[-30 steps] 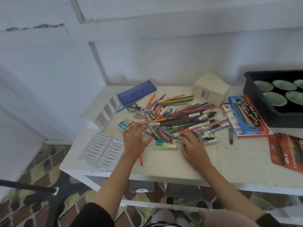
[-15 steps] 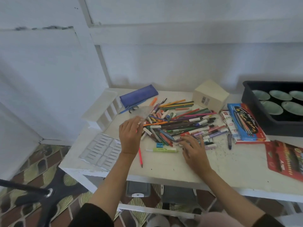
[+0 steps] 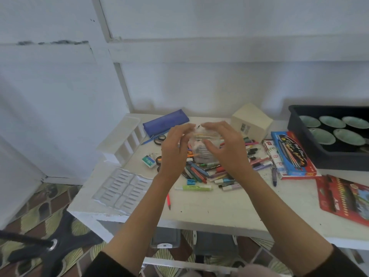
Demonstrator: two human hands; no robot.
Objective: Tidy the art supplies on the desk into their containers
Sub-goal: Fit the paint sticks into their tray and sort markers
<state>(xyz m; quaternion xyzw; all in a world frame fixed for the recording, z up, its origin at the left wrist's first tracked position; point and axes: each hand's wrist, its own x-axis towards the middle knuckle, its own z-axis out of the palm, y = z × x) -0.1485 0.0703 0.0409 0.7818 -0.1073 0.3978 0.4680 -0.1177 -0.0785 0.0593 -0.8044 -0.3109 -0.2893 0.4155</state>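
Your left hand (image 3: 173,150) and right hand (image 3: 225,148) each curl round a side of a clear, thin plastic container (image 3: 201,144), raised above the heap of coloured pencils and markers (image 3: 209,170) on the white desk (image 3: 219,208). It looks light, glossy and easily flexed, so hold its edges gently; blur hides its exact shape.

Single head-worn view, looking forward and down, close above desk (image 3: 229,208) (wide-angle)

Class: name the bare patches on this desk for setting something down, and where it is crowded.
Free: the front strip between green highlighter, clear tray and red pencil box. Crowded: the pen pile below the held clear container.
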